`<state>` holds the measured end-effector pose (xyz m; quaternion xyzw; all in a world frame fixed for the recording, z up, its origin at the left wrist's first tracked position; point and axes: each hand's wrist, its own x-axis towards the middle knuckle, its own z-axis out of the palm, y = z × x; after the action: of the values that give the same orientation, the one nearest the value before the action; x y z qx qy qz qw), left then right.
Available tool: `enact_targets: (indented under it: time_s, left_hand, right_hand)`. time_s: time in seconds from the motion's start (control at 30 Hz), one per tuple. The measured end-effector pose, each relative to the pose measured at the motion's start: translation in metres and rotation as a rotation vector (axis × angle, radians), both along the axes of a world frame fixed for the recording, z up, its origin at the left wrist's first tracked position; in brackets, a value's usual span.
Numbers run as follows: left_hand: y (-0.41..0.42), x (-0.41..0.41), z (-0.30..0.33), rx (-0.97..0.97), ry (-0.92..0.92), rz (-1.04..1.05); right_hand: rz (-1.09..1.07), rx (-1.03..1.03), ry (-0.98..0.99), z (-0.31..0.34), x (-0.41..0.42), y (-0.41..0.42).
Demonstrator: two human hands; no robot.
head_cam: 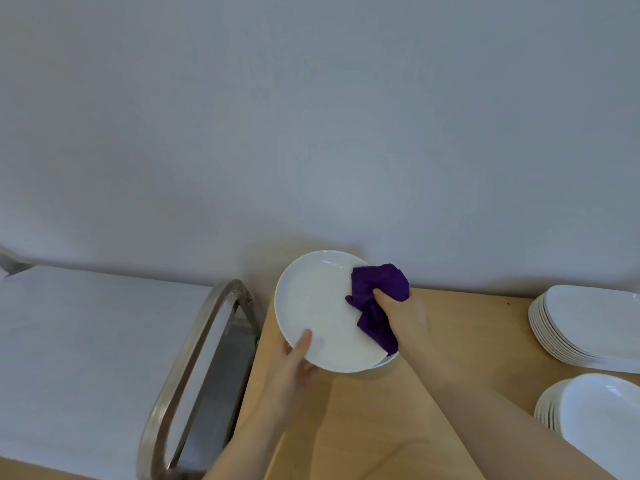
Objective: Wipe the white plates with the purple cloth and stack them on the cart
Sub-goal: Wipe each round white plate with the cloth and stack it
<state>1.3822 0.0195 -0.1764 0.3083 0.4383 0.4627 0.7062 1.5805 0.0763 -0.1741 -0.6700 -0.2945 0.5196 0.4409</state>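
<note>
A round white plate [318, 310] is held tilted above the wooden table, near its far left corner. My left hand [294, 362] grips its lower left rim, thumb on the face. My right hand [398, 313] holds the bunched purple cloth [377, 299] against the plate's right side. Under the held plate the edge of another white plate [388, 361] peeks out on the table. The cart [86, 341] stands to the left, its top covered in white.
The cart's metal handle [194, 358] loops up between cart and wooden table [363, 427]. Two stacks of white oval plates sit at the right: one further back [585, 327], one nearer [595, 420]. A plain grey wall stands behind.
</note>
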Motion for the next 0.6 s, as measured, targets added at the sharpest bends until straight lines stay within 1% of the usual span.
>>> enact_targets:
  time_s: [0.03,0.07,0.13,0.2,0.23,0.3,0.33,0.43,0.6]
  left_hand:
    - [-0.004,0.005,-0.003,-0.011,0.008,0.006]
    - [-0.007,0.009,-0.006,-0.009,0.029,0.013]
    - [-0.007,0.012,-0.008,-0.011,0.062,0.049]
    - [-0.001,0.006,-0.006,-0.02,0.079,0.052]
    - [0.003,0.0,-0.005,-0.023,0.093,0.034]
    - [0.013,-0.016,-0.002,-0.035,0.122,-0.035]
    - [0.018,-0.023,0.0,-0.043,0.136,-0.086]
    - [0.038,-0.044,0.009,-0.074,0.202,-0.263]
    - [0.067,-0.065,0.027,-0.198,0.249,-0.464]
  right_hand:
    - [-0.013,0.02,0.011,0.003,-0.002,-0.003]
    - [-0.023,0.007,0.024,0.022,-0.009,-0.012]
    - [-0.07,0.031,0.048,0.003,-0.004,-0.011]
    - [0.005,0.059,-0.003,0.001,-0.005,-0.014]
    - [0.008,0.057,-0.002,0.003,-0.004,-0.014]
    - [0.085,0.016,0.029,0.007,-0.002,-0.007]
    - [0.13,-0.024,-0.022,0.013,-0.003,-0.005]
    - [0.222,-0.012,-0.178,0.018,-0.001,0.005]
    - [0.291,0.031,-0.3,0.029,0.0,0.01]
